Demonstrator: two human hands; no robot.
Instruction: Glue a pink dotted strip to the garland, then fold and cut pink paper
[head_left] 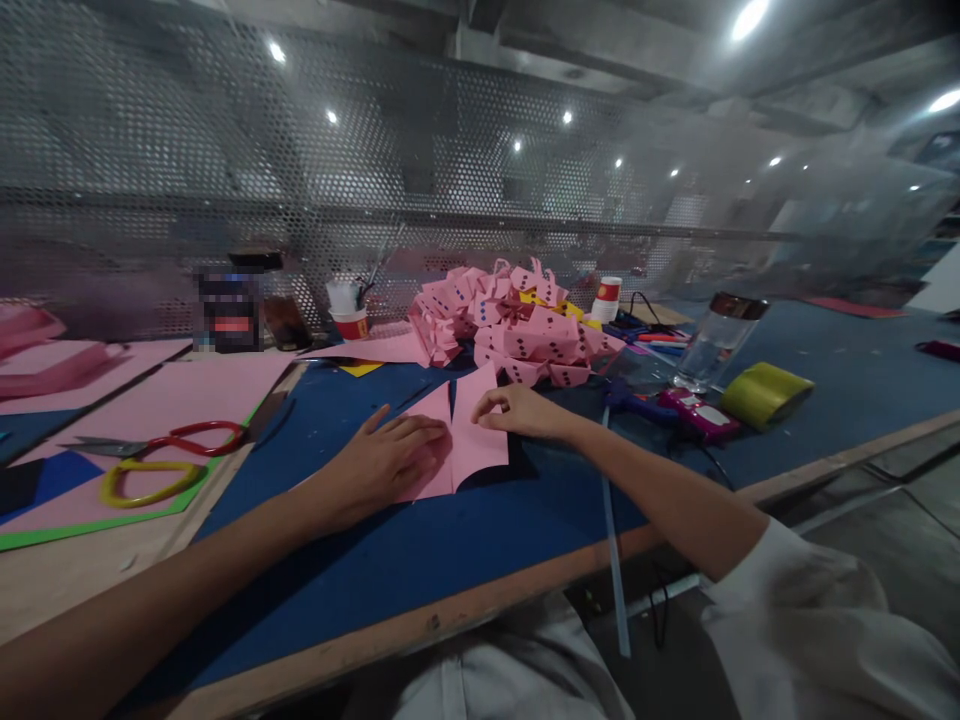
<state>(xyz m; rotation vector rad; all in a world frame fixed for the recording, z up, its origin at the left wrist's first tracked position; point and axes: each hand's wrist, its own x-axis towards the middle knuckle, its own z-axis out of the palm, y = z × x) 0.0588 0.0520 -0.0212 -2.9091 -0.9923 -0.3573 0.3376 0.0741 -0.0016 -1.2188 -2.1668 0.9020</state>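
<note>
A sheet of pink paper (480,448) lies on the blue tabletop, with a crease or slit down its middle and its right part lifted a little. My left hand (397,455) rests flat on the left part, fingers stretched out. With thumb and fingers pinched together, my right hand (514,410) holds the right part near its upper edge. Just beyond the sheet is a pile of folded pink paper pieces (517,325) with dark dots.
Red-and-yellow-handled scissors (180,440) lie on paper sheets at left. On the right are a blue glue gun (637,400) with a long clear glue stick (615,560), a glass jar (712,345) and a yellow-green roll (766,395). Paper cups (606,300) stand behind.
</note>
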